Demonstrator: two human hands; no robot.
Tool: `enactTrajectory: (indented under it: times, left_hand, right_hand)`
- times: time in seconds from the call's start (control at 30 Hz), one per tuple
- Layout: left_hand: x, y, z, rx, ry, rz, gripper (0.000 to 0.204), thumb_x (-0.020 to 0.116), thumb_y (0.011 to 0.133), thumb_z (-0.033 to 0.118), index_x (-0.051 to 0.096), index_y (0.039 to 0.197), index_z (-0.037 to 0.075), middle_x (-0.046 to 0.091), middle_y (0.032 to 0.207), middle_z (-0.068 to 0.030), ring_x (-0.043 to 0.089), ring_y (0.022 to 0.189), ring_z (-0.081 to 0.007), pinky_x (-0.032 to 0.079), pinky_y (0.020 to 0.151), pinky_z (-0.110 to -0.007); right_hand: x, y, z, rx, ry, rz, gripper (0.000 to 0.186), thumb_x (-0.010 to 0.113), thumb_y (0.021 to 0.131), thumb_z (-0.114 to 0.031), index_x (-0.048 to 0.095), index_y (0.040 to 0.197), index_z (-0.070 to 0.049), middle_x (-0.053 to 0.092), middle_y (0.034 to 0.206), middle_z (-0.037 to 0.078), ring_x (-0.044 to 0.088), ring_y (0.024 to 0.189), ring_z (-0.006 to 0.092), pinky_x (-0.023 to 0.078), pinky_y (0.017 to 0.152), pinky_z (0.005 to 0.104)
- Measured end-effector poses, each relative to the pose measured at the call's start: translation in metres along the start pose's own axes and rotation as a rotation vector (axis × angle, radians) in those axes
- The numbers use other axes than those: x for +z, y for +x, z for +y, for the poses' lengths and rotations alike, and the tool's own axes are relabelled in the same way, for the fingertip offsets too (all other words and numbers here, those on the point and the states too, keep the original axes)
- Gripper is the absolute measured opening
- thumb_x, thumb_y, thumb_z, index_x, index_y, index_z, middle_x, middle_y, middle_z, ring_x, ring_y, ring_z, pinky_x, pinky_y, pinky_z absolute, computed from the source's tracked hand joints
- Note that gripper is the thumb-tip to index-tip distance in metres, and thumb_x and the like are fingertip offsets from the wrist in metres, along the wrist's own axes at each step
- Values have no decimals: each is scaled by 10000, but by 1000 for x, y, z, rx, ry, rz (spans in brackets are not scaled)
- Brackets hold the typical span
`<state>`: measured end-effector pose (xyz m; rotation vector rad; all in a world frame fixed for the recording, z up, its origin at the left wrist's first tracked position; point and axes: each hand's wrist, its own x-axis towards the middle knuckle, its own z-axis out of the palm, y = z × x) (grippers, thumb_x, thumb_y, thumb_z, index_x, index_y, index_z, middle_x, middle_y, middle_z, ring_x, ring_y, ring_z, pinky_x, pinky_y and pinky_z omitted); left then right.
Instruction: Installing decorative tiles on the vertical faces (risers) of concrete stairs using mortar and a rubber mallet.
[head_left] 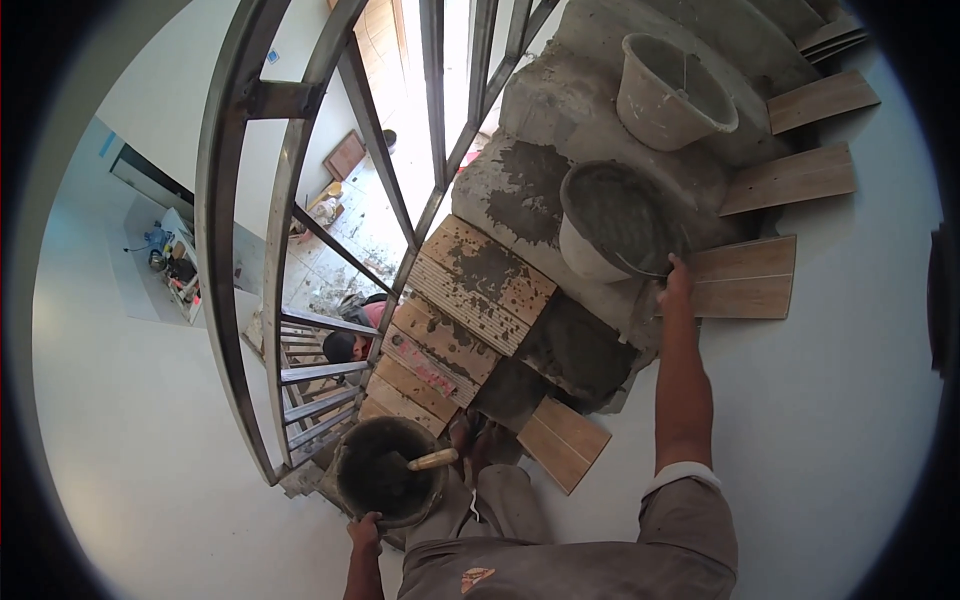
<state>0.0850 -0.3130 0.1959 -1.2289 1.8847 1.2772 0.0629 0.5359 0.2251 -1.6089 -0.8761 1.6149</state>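
With my left hand I hold the near rim of a dark bucket beside my legs. Grey mortar lies in it, and a trowel with a wooden handle rests there, its blade partly sunk. My right arm reaches forward, and my right hand is closed at the edge of a pale bucket on a higher step. Wet grey mortar fills much of that bucket. Whether the fingers grip its rim or its thin wire handle is hard to tell.
A metal railing runs along the left. Wood-look tiles spattered with mortar cover lower steps, with a red-and-white strip on them. Another bucket stands higher up. Loose tiles lean along the right wall. A person is below, beyond the railing.
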Motion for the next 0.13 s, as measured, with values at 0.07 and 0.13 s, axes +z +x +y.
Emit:
enactTrajectory:
  times: [0.07, 0.13]
  left_hand:
    - [8, 8, -5, 79, 19, -53, 346, 725, 754, 14, 590, 1070, -28, 631, 874, -108, 654, 696, -245, 547, 548, -386]
    - [0, 25, -6, 79, 77, -91, 430, 729, 764, 31, 564, 1156, -32, 644, 924, -114, 652, 693, -243, 546, 547, -387]
  right_hand:
    - [-31, 43, -19, -30, -22, -75, 501, 744, 873, -283, 574, 1315, -119, 613, 1276, 97, 606, 1086, 279, 515, 746, 471]
    - [-39, 50, -2, -28, 31, -225, 593, 750, 876, -304, 528, 1384, -95, 538, 1403, 87, 530, 1244, 272, 477, 930, 544]
